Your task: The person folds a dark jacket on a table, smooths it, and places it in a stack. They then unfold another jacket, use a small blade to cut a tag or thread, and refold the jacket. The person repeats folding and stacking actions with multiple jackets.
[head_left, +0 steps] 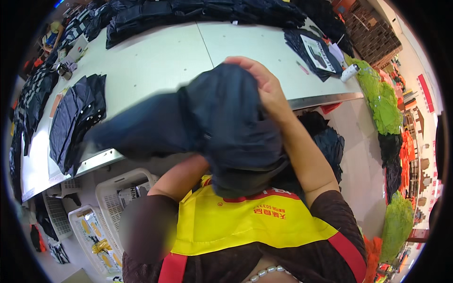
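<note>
A dark navy garment (226,113) is held up in front of my chest, bunched, with one long tube like a sleeve or leg swung out to the left and blurred. My right hand (262,80) grips its upper edge, fingers curled over the fabric and thumb out of sight. My left forearm (181,173) reaches up under the cloth, which hides the left hand and its fingers. Whether the garment is a jacket or trousers, I cannot tell. Behind it lies the white worktable (155,61), its near edge just beyond the garment.
A fanned stack of dark folded garments (78,118) lies on the table's left. Another dark pile (311,54) with a printed sheet sits at right, beside a white bottle (349,72). More dark garments (203,14) line the far edge. Plastic baskets (111,188) stand below left.
</note>
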`<action>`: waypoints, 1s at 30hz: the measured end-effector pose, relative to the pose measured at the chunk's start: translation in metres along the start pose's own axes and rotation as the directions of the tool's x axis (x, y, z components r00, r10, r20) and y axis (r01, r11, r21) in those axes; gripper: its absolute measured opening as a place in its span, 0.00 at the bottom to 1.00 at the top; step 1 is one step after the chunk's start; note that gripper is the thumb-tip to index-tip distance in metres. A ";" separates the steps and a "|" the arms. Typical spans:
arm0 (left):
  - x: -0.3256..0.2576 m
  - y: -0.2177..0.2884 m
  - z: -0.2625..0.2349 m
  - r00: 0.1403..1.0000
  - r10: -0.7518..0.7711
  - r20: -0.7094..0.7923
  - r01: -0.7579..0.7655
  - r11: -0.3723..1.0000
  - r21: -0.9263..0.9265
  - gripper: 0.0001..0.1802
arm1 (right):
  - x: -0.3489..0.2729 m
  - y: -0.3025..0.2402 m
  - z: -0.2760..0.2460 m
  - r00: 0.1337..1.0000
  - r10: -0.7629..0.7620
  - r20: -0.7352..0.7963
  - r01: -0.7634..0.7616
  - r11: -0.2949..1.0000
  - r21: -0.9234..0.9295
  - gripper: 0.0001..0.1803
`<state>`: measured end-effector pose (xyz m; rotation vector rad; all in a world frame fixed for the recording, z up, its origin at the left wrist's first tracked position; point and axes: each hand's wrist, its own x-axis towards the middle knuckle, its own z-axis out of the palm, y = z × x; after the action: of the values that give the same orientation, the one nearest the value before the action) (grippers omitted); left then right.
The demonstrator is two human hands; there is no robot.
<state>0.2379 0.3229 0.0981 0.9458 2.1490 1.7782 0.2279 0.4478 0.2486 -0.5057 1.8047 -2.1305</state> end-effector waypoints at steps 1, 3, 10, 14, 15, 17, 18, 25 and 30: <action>-0.008 0.003 -0.003 0.999 0.002 -0.042 -0.002 1.000 -0.008 0.27 | -0.012 -0.004 -0.008 0.999 0.036 -0.032 -0.039 0.993 -0.110 0.25; -0.019 0.002 -0.016 0.989 0.009 -0.147 -0.009 1.000 0.001 0.26 | -0.035 0.033 -0.064 0.962 0.251 -0.105 -0.256 0.966 -0.039 0.27; -0.106 0.011 -0.120 0.811 0.048 -0.583 0.158 0.942 0.297 0.23 | -0.127 0.120 -0.082 0.556 0.819 0.141 -0.706 0.555 -0.440 0.26; -0.152 0.075 -0.131 0.707 0.128 -0.696 0.359 0.783 0.509 0.18 | -0.132 0.050 -0.112 0.629 0.742 0.232 -0.435 0.583 -0.686 0.35; -0.166 0.087 -0.128 0.738 0.062 -0.672 0.376 0.789 0.486 0.18 | -0.128 0.024 -0.106 0.603 0.760 0.241 -0.407 0.553 -0.727 0.49; -0.170 0.119 -0.123 0.874 -0.086 -0.479 0.350 0.794 0.496 0.21 | -0.151 0.020 -0.091 0.602 0.797 -0.043 -0.139 0.051 -0.989 0.31; -0.157 0.142 -0.128 0.936 -0.173 -0.306 0.319 0.786 0.530 0.24 | -0.157 0.022 -0.094 0.593 0.803 -0.053 -0.132 0.031 -0.991 0.23; -0.132 0.193 -0.162 0.975 -0.198 -0.104 0.221 0.771 0.598 0.24 | -0.091 -0.114 -0.118 0.820 0.385 0.423 0.214 0.480 -0.851 0.13; -0.040 0.154 -0.222 0.961 -0.088 -0.261 0.249 0.689 0.681 0.24 | -0.083 -0.165 -0.154 0.988 0.150 0.035 -0.053 0.547 -0.836 0.15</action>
<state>0.2055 0.1310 0.2898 0.6494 3.0355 0.9581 0.2317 0.6470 0.3828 -0.6640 2.6371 -0.9807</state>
